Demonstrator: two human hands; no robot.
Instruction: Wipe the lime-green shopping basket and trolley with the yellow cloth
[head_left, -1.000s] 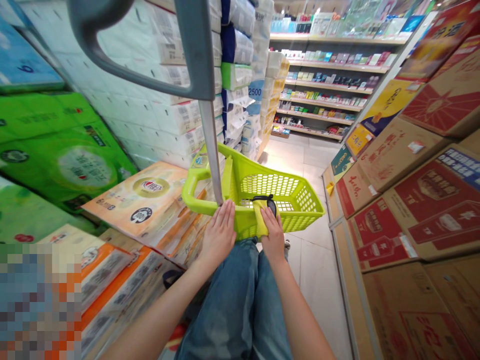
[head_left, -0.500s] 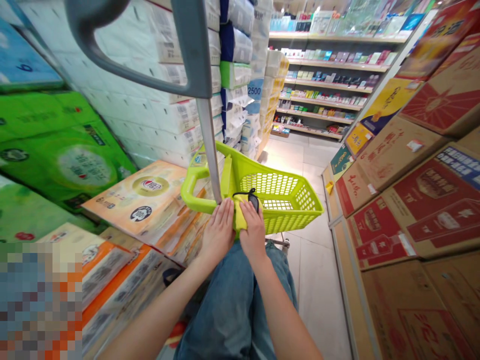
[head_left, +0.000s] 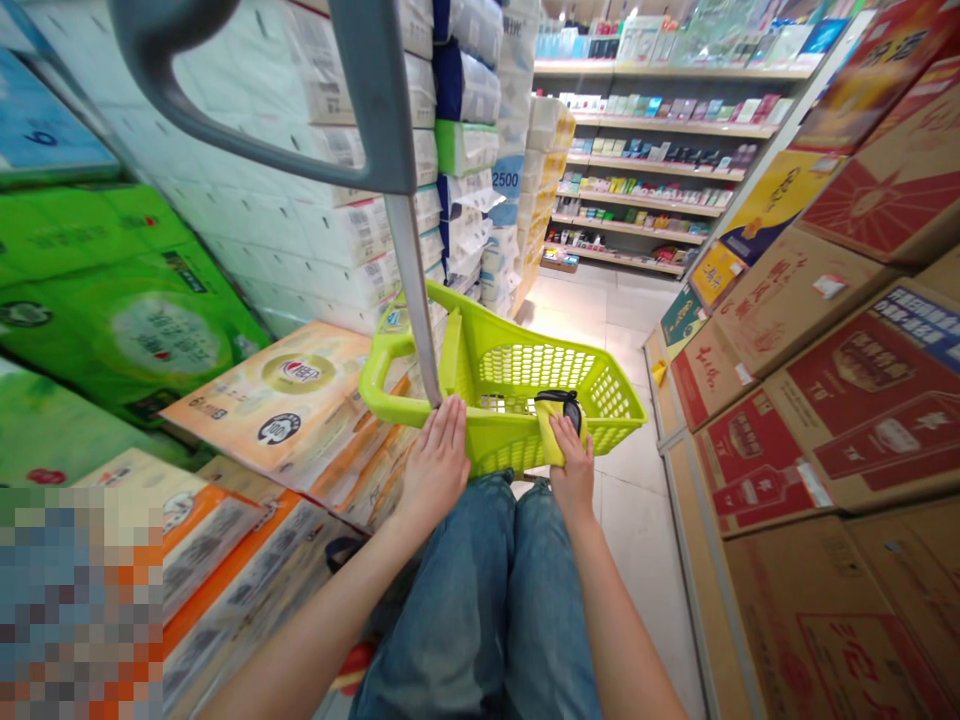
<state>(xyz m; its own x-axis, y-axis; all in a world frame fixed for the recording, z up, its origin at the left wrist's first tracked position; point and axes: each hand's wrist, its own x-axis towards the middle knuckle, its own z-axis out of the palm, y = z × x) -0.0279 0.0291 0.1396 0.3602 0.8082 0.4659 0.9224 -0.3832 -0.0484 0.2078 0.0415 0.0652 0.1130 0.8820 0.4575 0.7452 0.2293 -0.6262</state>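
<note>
A lime-green plastic shopping basket on wheels stands before my knees, with a tall grey pull handle rising from its left end. My left hand is closed over its near rim, close to the foot of the handle pole; the undersides of the fingers are hidden. Farther right on that rim, my right hand grips a yellow cloth with black edging and pushes it against the rim. Part of the cloth hangs over the rim to the inside.
Stacked packs of tissue and green cartons line the left side. Cardboard boxes are piled along the right. Tiled floor runs between them toward shelves of small goods at the back.
My right hand has slid the yellow cloth rightward along the near rim, away from my left hand. The left hand stays at the same place on the basket.
</note>
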